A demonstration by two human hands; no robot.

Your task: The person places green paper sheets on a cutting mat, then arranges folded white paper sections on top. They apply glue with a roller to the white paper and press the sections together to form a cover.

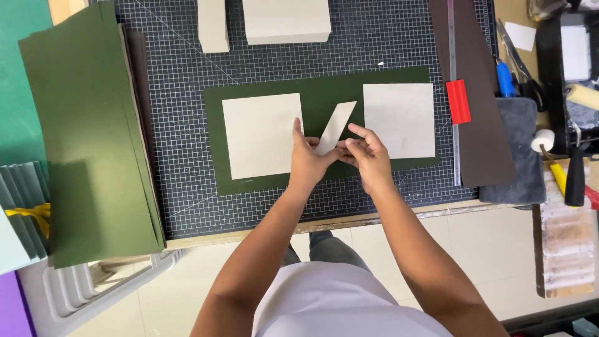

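Over the green sheet (324, 100), both hands, left hand (307, 163) and right hand (369, 159), pinch a tilted card strip (335, 128).

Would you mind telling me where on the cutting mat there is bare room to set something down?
Bare grid lies between the stacked green sheets and the dark green sheet, and above it, below the pale boards. The middle, around both hands, and the right-hand tools are crowded.

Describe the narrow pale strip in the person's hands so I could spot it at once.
Find the dark gridded cutting mat, then the green sheet lying on it. Two pale square boards lie flat there; in the gap between them the left hand and right hand hold the slim strip, the only pale piece tilted.
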